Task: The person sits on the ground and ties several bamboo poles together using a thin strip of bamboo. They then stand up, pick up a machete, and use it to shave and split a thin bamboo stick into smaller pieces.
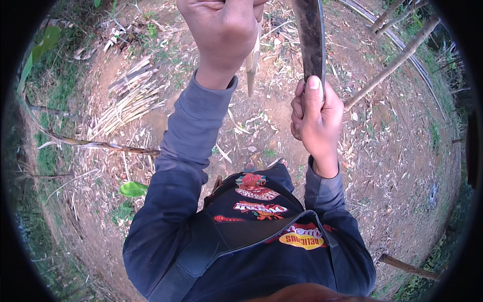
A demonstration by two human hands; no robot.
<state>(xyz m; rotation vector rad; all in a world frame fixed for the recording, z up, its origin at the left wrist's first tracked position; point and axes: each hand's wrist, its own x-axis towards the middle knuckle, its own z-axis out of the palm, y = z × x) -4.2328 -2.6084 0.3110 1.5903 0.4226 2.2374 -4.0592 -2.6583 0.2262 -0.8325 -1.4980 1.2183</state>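
My right hand [319, 118] is wrapped round the grip of a machete [311, 40], thumb laid along its base. The dark, worn blade points away from me and runs out of the top of the view. At the top edge, left of the blade, my left hand [224, 32] is closed, its fingers partly cut off by the frame. A pale split stick [251, 75] comes down from beside that hand, seemingly in its grip, its lower end hanging above the ground. Blade and stick are apart.
A bundle of cut pale sticks [128, 100] lies on the ground to the left. A slanting pole [392, 65] stands at right, with a short post [410, 267] below it. A thin branch [100, 145] reaches in from the left. Dry leaves and chips litter the soil.
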